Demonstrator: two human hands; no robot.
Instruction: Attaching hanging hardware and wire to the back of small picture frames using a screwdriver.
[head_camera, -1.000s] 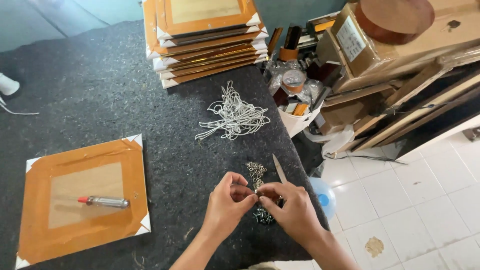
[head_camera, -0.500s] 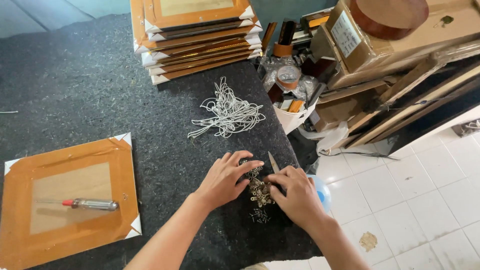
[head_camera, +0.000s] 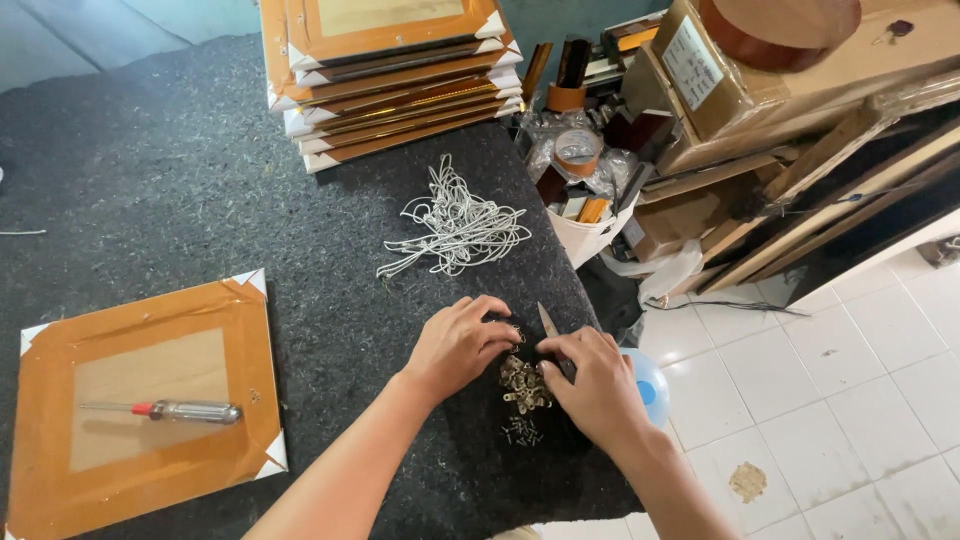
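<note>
My left hand (head_camera: 457, 343) and my right hand (head_camera: 590, 382) rest on the dark felt table (head_camera: 180, 190) on either side of a small pile of brass hanger fittings (head_camera: 524, 386). The fingertips of both hands touch the top of the pile; whether they pinch a piece is hidden. Several small dark screws (head_camera: 520, 432) lie just below the pile. A knife blade (head_camera: 547, 321) points away from beside my right hand.
A bundle of white cord loops (head_camera: 455, 225) lies beyond the hands. A paper-backed picture frame (head_camera: 140, 390) with a red-handled screwdriver (head_camera: 170, 410) on it sits at left. Stacked frames (head_camera: 395, 75) stand at the back. Boxes, tape rolls and wood strips crowd the right, past the table edge.
Both hands have moved from close together above the fittings to lower positions on either side of the pile. The view has shifted slightly, with the frame and screwdriver lying further left.
</note>
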